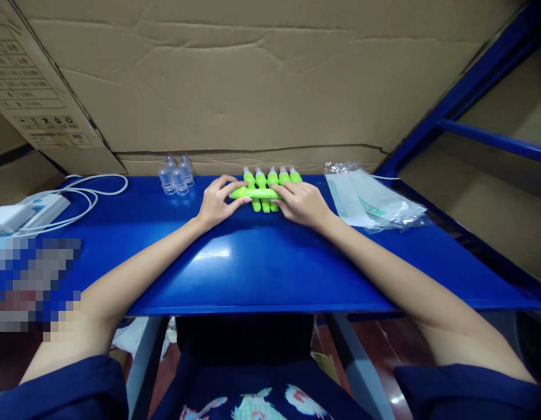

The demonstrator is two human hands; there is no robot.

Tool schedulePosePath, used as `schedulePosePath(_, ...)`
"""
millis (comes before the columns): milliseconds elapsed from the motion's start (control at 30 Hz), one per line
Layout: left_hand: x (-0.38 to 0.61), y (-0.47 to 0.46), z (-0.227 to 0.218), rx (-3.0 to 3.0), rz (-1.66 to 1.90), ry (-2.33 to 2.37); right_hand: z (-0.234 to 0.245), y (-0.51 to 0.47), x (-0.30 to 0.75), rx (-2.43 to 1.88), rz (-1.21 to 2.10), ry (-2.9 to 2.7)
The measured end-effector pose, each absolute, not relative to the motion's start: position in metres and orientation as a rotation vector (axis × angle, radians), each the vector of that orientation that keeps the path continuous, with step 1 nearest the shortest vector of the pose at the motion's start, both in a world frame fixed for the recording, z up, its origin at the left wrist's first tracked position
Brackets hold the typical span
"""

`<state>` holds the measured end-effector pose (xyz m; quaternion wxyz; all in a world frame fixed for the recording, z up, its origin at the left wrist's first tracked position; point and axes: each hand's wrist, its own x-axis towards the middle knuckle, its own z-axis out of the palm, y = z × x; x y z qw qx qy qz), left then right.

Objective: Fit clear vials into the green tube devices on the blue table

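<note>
Several green highlighter pens lie side by side at the back of the blue table, their clear caps pointing away from me. One more green pen lies crosswise on top of them. My left hand pinches its left end. My right hand holds its right end and rests over the row. A cluster of clear plastic caps stands to the left of my left hand.
Clear plastic bags lie at the right of the table. A white charger with a coiled cable sits at the left. A large cardboard box walls off the back. A blue metal rack frame runs along the right.
</note>
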<state>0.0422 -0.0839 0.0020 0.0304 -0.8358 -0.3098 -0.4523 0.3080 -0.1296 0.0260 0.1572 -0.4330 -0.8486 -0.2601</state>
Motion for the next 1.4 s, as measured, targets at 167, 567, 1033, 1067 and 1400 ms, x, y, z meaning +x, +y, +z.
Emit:
schedulePosePath(167,0.0423,-0.0840,0.0012,-2.575,-1.406,-0.929,0.0255,-0.1292,0.3084,-1.234,-0.743,-2.437)
schedulePosePath(567,0.0423,-0.0837,0.0014,-2.555,-1.427,-0.878,0.0250,-0.1294,0.3073,-1.210,-0.743,-2.489)
schedulePosePath(1033,0.0420,-0.0897,0.0093,-2.627,-1.479,-0.915,0.0261,-0.1318,0.3062,-1.250,-0.684,-2.497)
schedulePosePath(1067,0.0415,-0.0895,0.0096,-2.645,-1.467,-0.896,0.0259,-0.1317,0.3066,-1.251,-0.679,-2.492)
schedulePosePath(1400,0.0406,-0.0882,0.0068,-2.689,-1.439,-0.900,0.0248,-0.1295,0.3103,-1.190,-0.643,-2.520)
